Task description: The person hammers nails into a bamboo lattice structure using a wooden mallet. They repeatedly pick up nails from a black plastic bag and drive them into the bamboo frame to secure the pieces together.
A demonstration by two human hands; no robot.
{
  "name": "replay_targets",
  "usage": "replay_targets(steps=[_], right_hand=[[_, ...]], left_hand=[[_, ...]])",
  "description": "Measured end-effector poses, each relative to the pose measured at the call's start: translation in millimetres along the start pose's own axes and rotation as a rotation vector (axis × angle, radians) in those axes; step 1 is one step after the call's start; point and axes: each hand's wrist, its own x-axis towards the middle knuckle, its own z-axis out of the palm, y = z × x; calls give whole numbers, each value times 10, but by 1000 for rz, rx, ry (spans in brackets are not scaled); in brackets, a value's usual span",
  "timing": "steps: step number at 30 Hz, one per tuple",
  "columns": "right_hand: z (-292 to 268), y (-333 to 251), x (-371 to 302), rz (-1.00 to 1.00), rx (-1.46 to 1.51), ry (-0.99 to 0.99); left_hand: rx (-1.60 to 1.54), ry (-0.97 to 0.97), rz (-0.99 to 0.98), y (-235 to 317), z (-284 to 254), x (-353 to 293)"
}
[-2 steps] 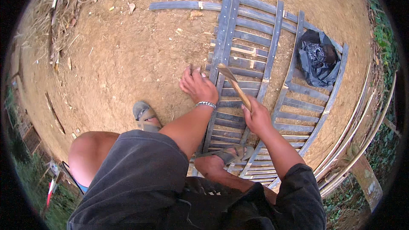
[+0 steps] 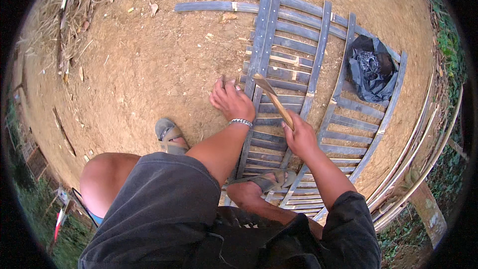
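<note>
The left hand (image 2: 231,100) presses fingers-down on a grey slat of the bamboo frame (image 2: 318,50), its grip loosely curled. The right hand (image 2: 300,137), wrist raised, is closed around a wooden-handled tool (image 2: 274,102).

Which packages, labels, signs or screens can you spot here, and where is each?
Plastic bag: dark grey, crumpled, open-topped, lying on the far right end of the slat frame.
Small sign or flag: red and white, at the lower left edge in the grass; too small to tell more.
No screens.
</note>
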Motion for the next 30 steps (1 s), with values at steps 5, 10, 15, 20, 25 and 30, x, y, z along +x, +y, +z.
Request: replay_targets(steps=[5,10,15,20,25,30], right_hand=[[14,-61,-16,-53,-31,45],[99,69,35,-36,-106,43],[158,122,-114,-241,56,217],[114,-48,-14,-6,-84,82],[154,16,-96,-174,-72,206],[161,-38,3,-2,-65,144]], left_hand=[[-13,-16,25,-20,-23,3],[-37,8,30,11,14,54],[-50,-62,5,4,-40,15],[-42,-46,-1,-23,-36,-6],[-51,-33,9,-12,-42,-6],[-49,-48,10,-32,-25,-8]])
